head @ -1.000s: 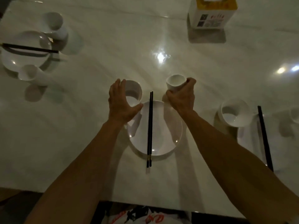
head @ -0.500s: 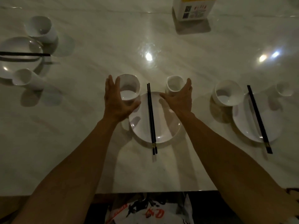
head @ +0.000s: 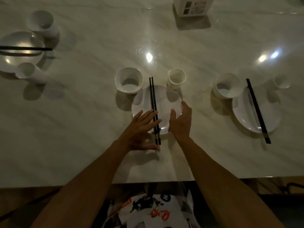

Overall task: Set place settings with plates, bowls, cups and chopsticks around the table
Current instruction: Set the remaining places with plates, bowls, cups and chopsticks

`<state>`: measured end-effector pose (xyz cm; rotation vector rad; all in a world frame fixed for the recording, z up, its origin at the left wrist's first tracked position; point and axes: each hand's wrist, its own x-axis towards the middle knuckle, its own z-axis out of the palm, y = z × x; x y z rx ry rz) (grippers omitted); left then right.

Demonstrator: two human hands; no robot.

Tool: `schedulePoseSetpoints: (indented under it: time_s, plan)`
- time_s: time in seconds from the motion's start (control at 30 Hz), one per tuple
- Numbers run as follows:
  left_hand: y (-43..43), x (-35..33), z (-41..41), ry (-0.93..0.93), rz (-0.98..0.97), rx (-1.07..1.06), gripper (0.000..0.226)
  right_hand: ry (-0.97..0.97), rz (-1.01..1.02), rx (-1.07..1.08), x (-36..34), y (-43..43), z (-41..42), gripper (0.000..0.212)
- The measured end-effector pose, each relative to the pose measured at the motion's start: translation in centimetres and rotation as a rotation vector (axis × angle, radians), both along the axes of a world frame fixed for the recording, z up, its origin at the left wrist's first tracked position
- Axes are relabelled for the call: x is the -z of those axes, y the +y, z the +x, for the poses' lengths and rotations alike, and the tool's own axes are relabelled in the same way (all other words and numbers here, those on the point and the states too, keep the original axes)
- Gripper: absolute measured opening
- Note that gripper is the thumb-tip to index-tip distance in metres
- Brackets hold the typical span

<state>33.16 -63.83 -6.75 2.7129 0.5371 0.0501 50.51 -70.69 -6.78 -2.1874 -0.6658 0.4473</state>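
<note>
A white plate (head: 166, 102) lies in front of me on the pale marble table (head: 82, 129), with a pair of black chopsticks (head: 153, 102) laid across it. A white bowl (head: 128, 80) stands at the plate's far left and a white cup (head: 176, 78) at its far right. My left hand (head: 142, 129) hovers open over the plate's near left edge, fingers spread beside the chopsticks' near ends. My right hand (head: 181, 120) is open at the plate's near right rim, fingers relaxed. Neither hand holds anything.
To the right lies a second setting: plate (head: 246, 116), bowl (head: 226, 85), chopsticks (head: 257, 109), cup (head: 281, 81). At the far left a third has plate (head: 19, 55), bowl (head: 41, 22), cup (head: 28, 72), chopsticks (head: 26, 48). A printed box (head: 193, 5) stands at the back. The table's near edge (head: 148, 181) runs below my forearms.
My left hand has let go of the bowl and my right hand the cup. Both hands have drawn back toward me to the plate's near edge.
</note>
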Motion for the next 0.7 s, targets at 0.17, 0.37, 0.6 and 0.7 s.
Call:
schedulePoseSetpoints:
  time_s: [0.17,0.37,0.6,0.7]
  plan:
    - [-0.20,0.36,0.23,0.030,0.019,0.014,0.096,-0.021,-0.007,-0.035,0.22,-0.39,0.20,0.057]
    - [-0.30,0.60,0.20,0.032,-0.031,0.000,0.093,-0.008,0.013,-0.054,0.18,-0.73,-0.16,0.059]
    - [-0.33,0.37,0.54,0.067,-0.051,0.003,0.092,0.004,0.000,-0.057,0.27,-0.89,-0.10,0.056]
    - [-0.45,0.05,0.75,0.069,-0.044,-0.004,0.091,0.003,-0.024,-0.064,0.12,-0.90,0.00,0.057]
